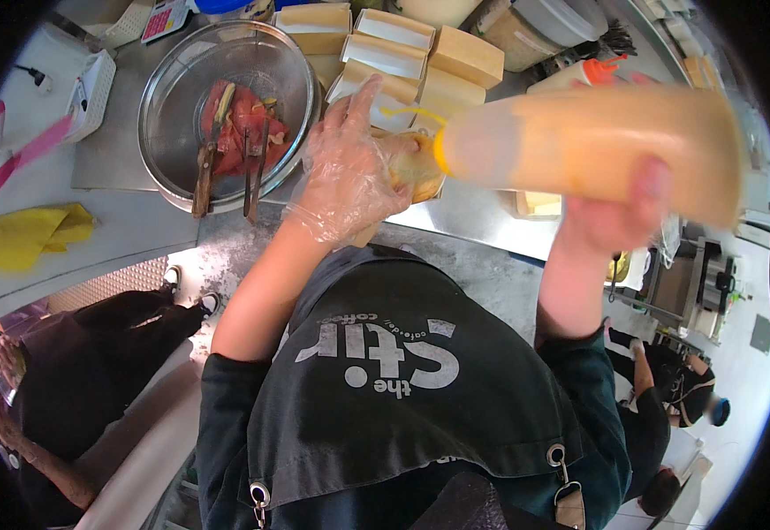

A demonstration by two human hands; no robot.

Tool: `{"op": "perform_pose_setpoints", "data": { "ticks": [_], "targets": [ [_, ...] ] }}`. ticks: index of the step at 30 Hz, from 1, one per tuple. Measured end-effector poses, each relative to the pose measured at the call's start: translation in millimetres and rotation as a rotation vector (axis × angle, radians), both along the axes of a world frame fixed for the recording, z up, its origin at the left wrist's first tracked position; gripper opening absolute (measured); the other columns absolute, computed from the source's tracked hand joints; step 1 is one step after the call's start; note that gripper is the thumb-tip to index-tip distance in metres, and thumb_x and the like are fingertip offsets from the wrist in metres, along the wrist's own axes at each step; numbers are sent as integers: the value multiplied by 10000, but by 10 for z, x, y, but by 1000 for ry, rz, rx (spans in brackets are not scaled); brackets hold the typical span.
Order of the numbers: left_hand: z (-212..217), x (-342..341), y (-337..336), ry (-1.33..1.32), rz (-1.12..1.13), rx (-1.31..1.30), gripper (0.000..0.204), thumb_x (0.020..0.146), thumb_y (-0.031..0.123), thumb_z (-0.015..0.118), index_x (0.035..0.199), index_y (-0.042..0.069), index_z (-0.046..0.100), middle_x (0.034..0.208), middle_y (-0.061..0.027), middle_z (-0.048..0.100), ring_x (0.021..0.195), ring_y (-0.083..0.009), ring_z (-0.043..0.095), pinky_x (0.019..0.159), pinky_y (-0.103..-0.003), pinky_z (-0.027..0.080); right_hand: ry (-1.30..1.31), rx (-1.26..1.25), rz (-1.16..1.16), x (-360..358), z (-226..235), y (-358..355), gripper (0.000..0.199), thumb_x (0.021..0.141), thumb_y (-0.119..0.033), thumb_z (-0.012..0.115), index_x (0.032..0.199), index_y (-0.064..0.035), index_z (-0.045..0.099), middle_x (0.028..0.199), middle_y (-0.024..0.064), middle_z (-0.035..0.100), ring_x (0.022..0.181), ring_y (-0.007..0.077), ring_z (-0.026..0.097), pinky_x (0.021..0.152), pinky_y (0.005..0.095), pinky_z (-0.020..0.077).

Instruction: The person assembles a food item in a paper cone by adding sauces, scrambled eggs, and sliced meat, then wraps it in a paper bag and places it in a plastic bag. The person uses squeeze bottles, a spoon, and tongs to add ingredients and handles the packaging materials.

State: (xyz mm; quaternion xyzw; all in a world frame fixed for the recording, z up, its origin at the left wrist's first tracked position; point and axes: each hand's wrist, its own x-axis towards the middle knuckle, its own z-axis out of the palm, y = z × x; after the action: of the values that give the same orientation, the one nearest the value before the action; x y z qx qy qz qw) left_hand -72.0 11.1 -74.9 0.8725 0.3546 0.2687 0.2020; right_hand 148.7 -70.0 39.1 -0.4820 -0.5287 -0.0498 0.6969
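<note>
My left hand [345,168], in a clear plastic glove, is closed round a filled bread roll [420,175] above the front edge of the steel counter. The filling is mostly hidden by my fingers. Tipped on its side, a large squeeze bottle [579,141] of pale orange sauce lies in the grip of my right hand [619,212]. Its yellow nozzle points left at the roll and almost touches it. Motion blurs the bottle's base and my right fingers.
A metal strainer [153,99] with red sliced meat [242,119], a wooden-handled knife [204,181] and tongs [255,177] stands left. Cardboard boxes [466,56] sit behind, near a red-tipped bottle [599,69]. A yellow cloth [27,235] lies far left. Other people stand at both sides.
</note>
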Motion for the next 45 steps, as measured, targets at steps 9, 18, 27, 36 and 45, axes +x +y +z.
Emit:
{"op": "perform_pose_setpoints", "data": {
  "ticks": [9, 18, 27, 36, 45],
  "targets": [
    [-145, 7, -72, -4, 93, -33, 471, 631, 289, 849, 1097, 253, 791, 1571, -177, 300, 1397, -403, 334, 1145, -535, 307, -83, -36, 402, 75, 93, -55, 801, 905, -420, 478, 1555, -12, 247, 1460, 347, 427, 1309, 532, 467, 1099, 650, 365],
    [-80, -15, -101, 2, 114, -65, 485, 657, 316, 825, 1137, 253, 784, 1571, -178, 313, 1405, -401, 326, 1142, -527, 312, 108, -108, 294, -243, 180, 99, 743, 911, -472, 534, 1466, 1, 390, 1342, 238, 569, 1183, 463, 604, 1017, 640, 471],
    [-94, 25, -137, 66, 165, -57, 515, 694, 353, 810, 1200, 272, 762, 1583, -174, 309, 1414, -389, 321, 1144, -522, 312, 291, -97, 702, 154, -48, 24, 504, 955, -314, 539, 1325, 27, 564, 1226, 223, 662, 1080, 377, 684, 973, 552, 536],
    [-95, 10, -120, 94, 168, -54, 497, 684, 375, 820, 1176, 340, 765, 1581, -167, 320, 1411, -391, 330, 1161, -522, 295, 336, 34, 674, 47, 41, -16, 360, 952, -143, 541, 1241, 70, 573, 1119, 213, 669, 946, 286, 707, 792, 417, 608],
    [-89, 16, -141, 53, 172, -23, 505, 658, 381, 838, 1156, 320, 776, 1580, -162, 323, 1410, -386, 333, 1164, -525, 293, 227, 5, 747, 51, 105, 30, 386, 962, -197, 544, 1199, 102, 603, 1124, 225, 675, 992, 302, 698, 837, 391, 585]
  ]
}}
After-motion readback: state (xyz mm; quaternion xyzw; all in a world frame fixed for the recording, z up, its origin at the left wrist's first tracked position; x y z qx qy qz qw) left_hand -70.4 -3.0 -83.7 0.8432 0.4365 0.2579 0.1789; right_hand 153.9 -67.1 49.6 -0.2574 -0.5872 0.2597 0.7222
